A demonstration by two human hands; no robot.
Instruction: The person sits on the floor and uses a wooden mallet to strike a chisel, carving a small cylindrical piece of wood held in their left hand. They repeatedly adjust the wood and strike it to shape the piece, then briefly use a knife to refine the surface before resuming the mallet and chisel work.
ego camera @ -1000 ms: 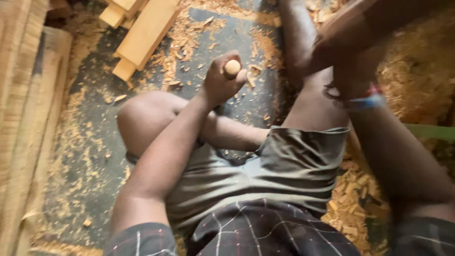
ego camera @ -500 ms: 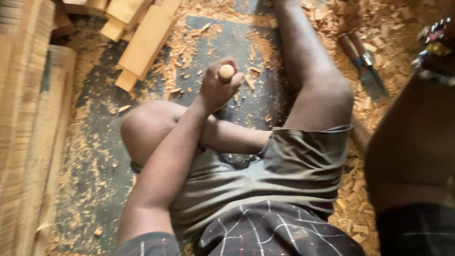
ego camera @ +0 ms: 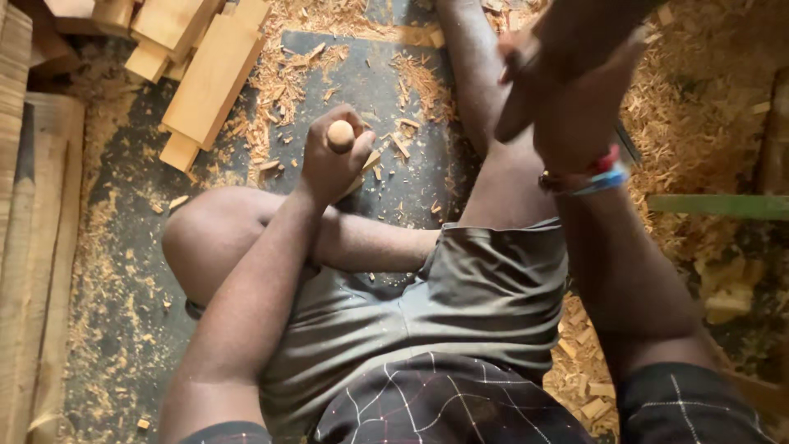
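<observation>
The left hand (ego camera: 333,164) is closed in a fist around a round wooden handle (ego camera: 340,136), whose rounded end protrudes above the fingers; the handle sits over the dark floor mat (ego camera: 386,82), just beyond the bent left knee. The right hand (ego camera: 567,90) is raised beyond the mat's right edge, fingers extended, holding nothing visible. Wooden blocks (ego camera: 205,82) lie on the mat's far left side among wood shavings (ego camera: 288,74).

The right hand (ego camera: 567,90) swung back up over the outstretched leg, covering that metal-bladed tool in the shavings. The left hand (ego camera: 333,160), gripping the round-ended wooden handle (ego camera: 340,136), dropped a bit toward the bent knee.
</observation>
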